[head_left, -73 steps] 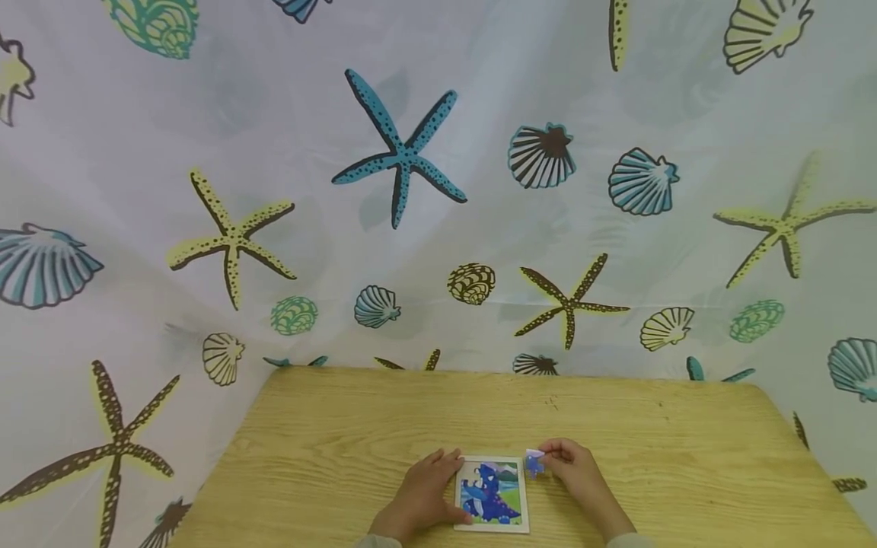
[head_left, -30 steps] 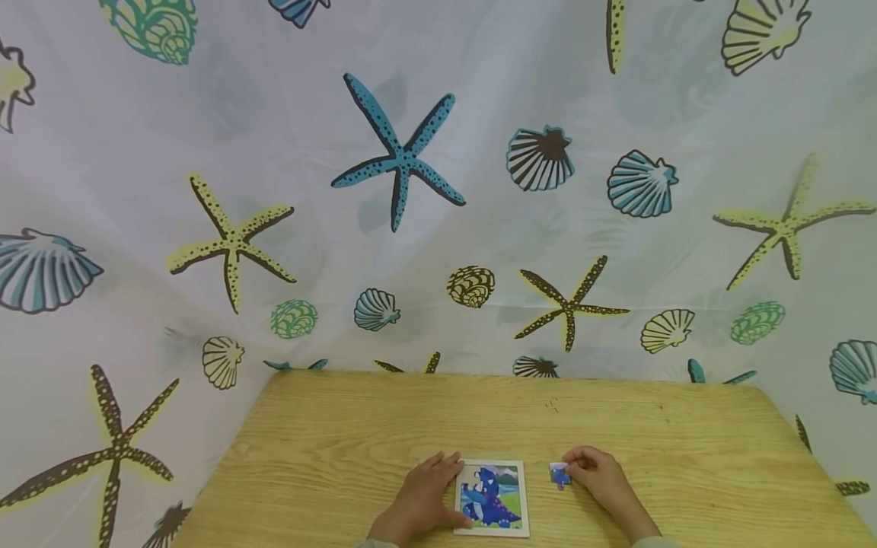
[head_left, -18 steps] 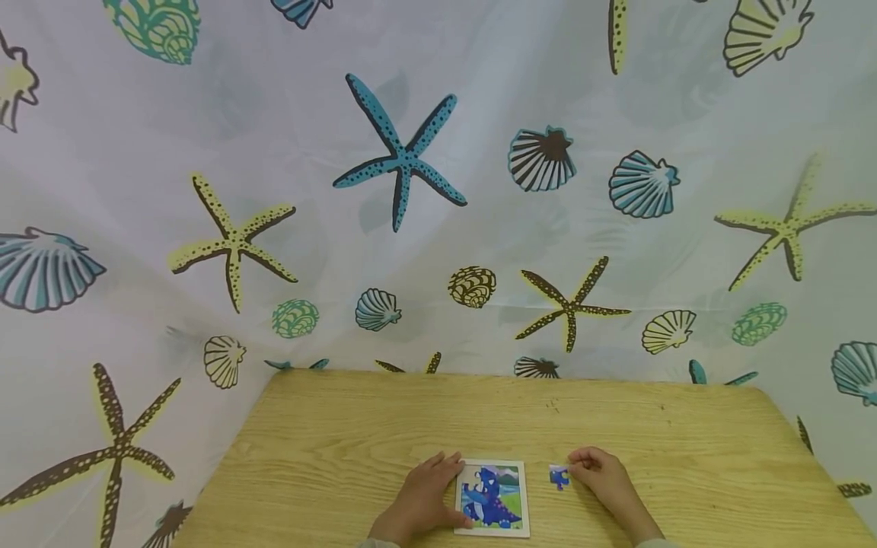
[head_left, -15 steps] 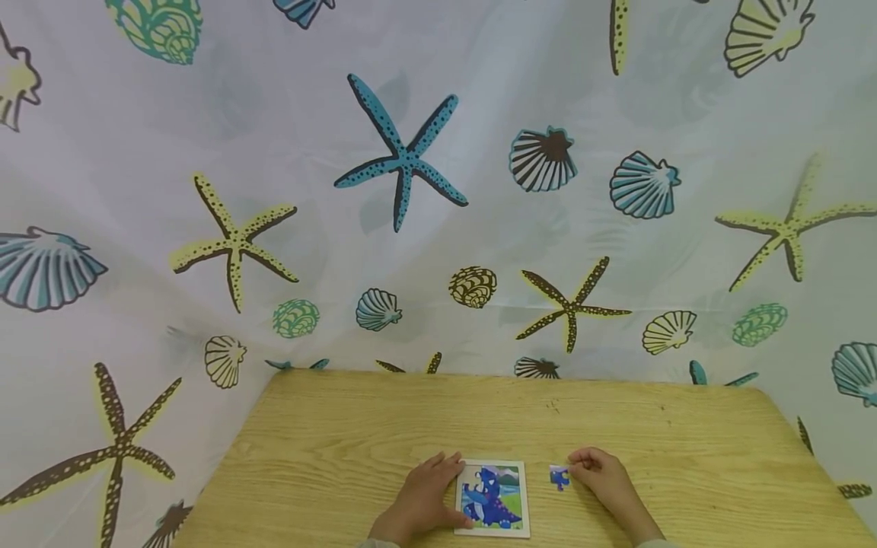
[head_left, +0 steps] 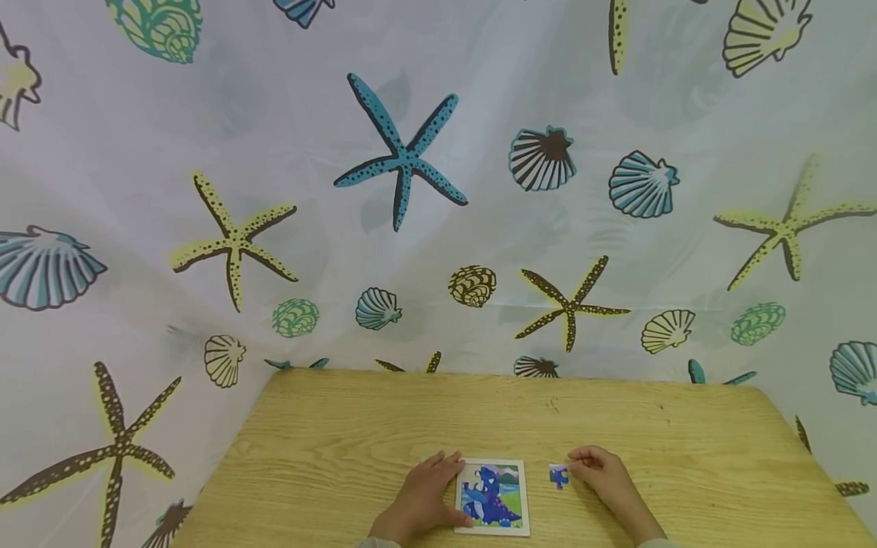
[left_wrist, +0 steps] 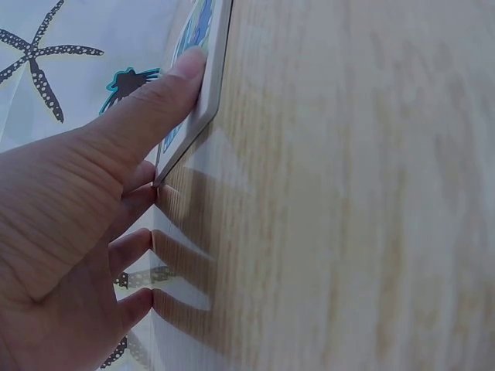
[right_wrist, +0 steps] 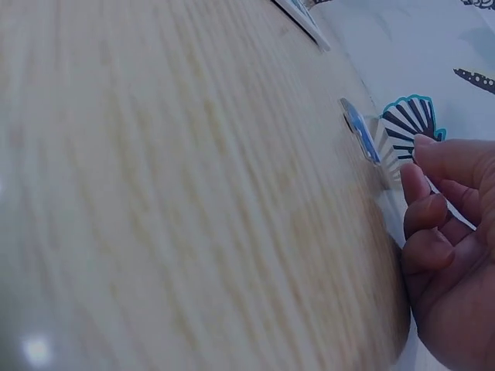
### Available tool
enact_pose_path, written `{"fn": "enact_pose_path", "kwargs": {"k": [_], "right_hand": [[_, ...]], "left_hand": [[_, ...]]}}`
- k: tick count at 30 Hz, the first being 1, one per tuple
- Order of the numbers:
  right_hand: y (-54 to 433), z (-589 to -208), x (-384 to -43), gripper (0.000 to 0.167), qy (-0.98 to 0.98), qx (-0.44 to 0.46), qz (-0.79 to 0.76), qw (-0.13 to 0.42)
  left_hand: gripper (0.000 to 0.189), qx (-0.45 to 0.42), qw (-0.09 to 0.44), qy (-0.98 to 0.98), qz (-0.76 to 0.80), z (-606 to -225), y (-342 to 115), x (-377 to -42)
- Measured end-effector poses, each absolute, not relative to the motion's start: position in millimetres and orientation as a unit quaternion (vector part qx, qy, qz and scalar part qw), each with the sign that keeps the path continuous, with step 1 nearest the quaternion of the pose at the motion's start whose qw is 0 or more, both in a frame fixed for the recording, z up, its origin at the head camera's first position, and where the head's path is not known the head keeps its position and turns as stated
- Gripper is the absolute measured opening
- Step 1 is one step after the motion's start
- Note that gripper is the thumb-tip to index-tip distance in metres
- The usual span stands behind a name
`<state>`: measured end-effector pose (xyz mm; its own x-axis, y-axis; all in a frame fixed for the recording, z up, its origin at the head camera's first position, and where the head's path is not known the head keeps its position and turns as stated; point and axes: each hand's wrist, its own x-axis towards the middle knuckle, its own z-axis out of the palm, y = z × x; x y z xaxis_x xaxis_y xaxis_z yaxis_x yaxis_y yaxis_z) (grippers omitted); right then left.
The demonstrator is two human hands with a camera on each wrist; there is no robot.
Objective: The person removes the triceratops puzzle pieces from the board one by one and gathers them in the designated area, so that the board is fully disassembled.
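Observation:
A square white-framed jigsaw tray (head_left: 526,498) with a blue dinosaur picture lies on the table; its upper left shows a bare pale patch. My left hand (head_left: 423,495) spans the tray's left side, thumb pressing on the near left corner and forefinger at the far left corner. In the left wrist view that thumb lies flat over the tray's rim (left_wrist: 207,108), and other fingertips rest on the tabletop. To the right of the tray lies a loose blue and lilac puzzle piece (head_left: 559,476). My right hand (head_left: 603,473) is just beside it, fingers loosely curled; the right wrist view shows the piece (right_wrist: 360,130) apart from the fingertips.
The wood-grain table (head_left: 356,418) stretches away behind the tray and to both sides. A white curtain (head_left: 438,251) printed with starfish and shells hangs along its back and sides.
The right hand held the puzzle piece close by the tray, then moved it to the right, laid it on the table and let go. The left hand has stayed on the tray.

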<state>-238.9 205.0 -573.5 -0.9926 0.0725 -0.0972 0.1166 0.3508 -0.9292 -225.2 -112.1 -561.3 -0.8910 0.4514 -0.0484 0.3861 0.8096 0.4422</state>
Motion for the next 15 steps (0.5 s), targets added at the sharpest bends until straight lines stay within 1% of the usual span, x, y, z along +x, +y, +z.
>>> {"fn": "enact_pose_path", "kwargs": {"k": [10, 15], "right_hand": [[200.0, -565.4, -238.4, 0.018, 0.809, 0.046, -0.585, 0.023], [193.7, -562.8, -237.2, 0.018, 0.807, 0.029, -0.589, 0.015]], "left_hand": [[0.092, 0.22, 0.078, 0.95, 0.206, -560.7, -112.1, -226.7], [0.092, 0.217, 0.085, 0.949, 0.21, -560.2, -112.3, -226.1]]}}
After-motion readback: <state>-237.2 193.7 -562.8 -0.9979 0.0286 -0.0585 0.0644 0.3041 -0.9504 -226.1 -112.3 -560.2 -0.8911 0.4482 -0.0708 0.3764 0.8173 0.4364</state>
